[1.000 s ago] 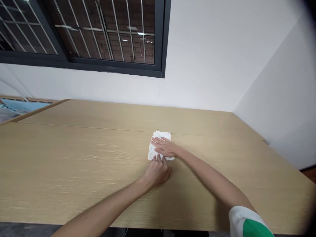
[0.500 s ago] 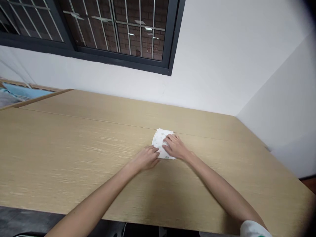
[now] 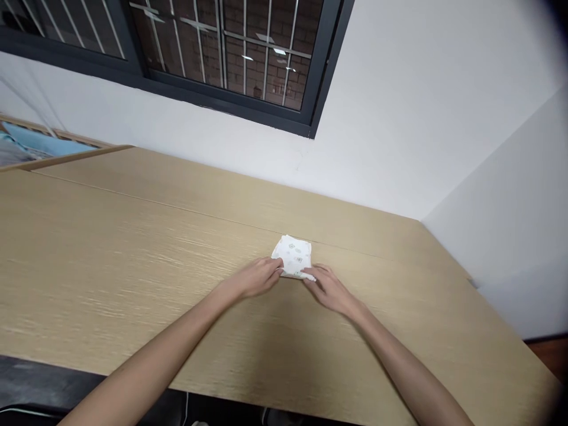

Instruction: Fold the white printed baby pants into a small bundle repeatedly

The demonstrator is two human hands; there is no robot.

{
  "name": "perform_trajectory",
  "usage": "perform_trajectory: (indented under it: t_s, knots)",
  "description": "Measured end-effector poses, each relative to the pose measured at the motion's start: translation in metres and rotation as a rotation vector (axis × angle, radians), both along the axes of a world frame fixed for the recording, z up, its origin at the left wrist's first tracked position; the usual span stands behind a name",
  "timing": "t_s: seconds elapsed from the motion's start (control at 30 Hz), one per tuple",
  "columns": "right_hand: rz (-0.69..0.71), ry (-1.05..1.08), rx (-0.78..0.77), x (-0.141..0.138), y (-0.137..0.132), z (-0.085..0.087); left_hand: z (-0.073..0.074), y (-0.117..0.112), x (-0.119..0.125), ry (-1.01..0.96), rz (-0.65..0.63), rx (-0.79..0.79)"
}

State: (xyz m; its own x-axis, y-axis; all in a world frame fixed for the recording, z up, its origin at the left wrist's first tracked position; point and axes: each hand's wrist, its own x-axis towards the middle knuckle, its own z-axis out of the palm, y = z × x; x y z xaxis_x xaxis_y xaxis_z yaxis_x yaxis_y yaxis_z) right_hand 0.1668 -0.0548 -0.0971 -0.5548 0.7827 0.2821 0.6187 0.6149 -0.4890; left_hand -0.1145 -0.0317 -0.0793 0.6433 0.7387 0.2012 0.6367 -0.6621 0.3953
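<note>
A folded white cloth (image 3: 293, 253) with small grey-green printed figures lies around the middle of the wooden table. At its near left corner, my left hand (image 3: 262, 276) is closed, the edge pinched between thumb and fingers. My right hand (image 3: 327, 287) grips the near right corner, with its thumb underneath and fingers on top. The cloth's near edge looks slightly lifted between the two hands. Its underside is hidden.
The light wooden table (image 3: 177, 254) has a seam running across it. Behind it are a white wall (image 3: 381, 118) and a dark-framed window (image 3: 231, 53) with bars. A wooden-railed bed or crib with blue fabric (image 3: 48, 140) stands at the far left.
My right hand has drawn back from the top of the cloth to its near right corner. My left hand now pinches the near left corner. The view has tilted slightly.
</note>
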Motion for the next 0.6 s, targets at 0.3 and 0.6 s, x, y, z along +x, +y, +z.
perform_trajectory:
  t_s: [0.3,0.6]
  knots:
    - [-0.175,0.371,-0.209,-0.009,0.024,-0.001,-0.001,0.013,-0.013,-0.364,0.07,-0.291]
    - [-0.42,0.255,0.091,-0.017,0.052,-0.029,-0.032,0.018,0.006,-0.189,0.317,0.096]
